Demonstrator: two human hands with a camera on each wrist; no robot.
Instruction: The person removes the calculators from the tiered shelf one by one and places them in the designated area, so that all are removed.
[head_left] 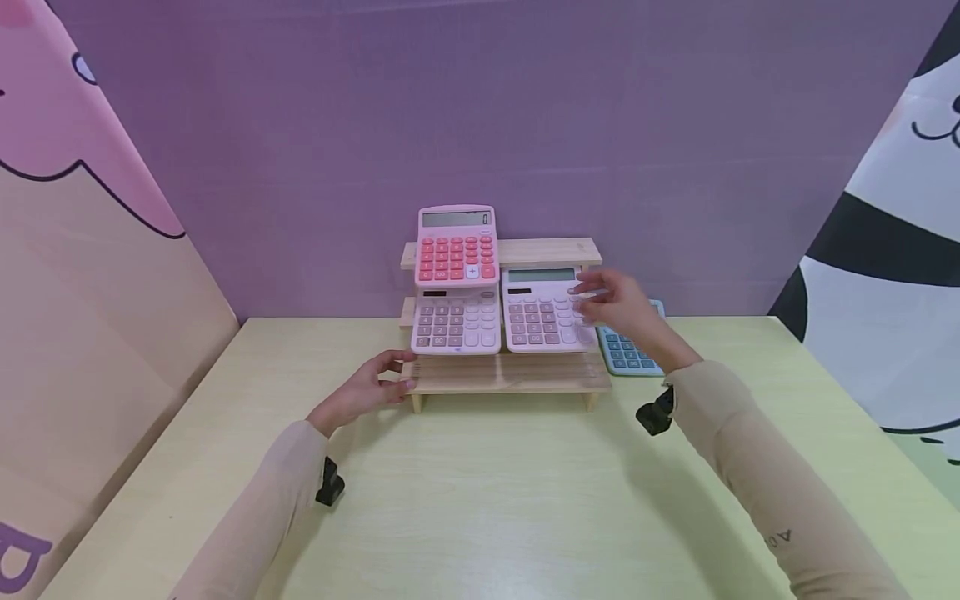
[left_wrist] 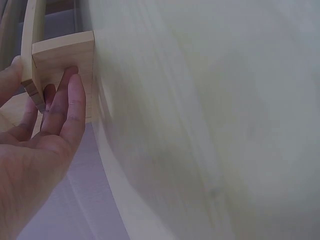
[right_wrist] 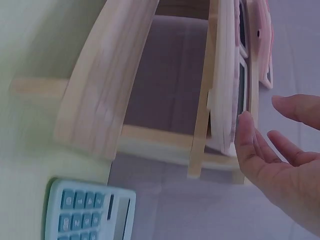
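A stepped wooden rack [head_left: 510, 375] stands at the back of the table. A bright pink calculator [head_left: 457, 246] leans on its top step. Two pale pink calculators [head_left: 456, 321] [head_left: 542, 312] lean side by side on the middle step. My left hand [head_left: 397, 373] is at the rack's front left corner. In the left wrist view its straight fingers [left_wrist: 70, 95] lie against the rack's side leg [left_wrist: 65, 52]. My right hand [head_left: 592, 296] hovers, fingers spread, at the right edge of the right pale calculator [right_wrist: 227, 75]. Whether it touches is unclear, and it holds nothing.
A light blue calculator [head_left: 626, 350] [right_wrist: 90, 212] lies flat on the pale yellow table [head_left: 487, 500], right of the rack and partly behind my right wrist. A purple backdrop closes the back. Printed panels slant in on both sides.
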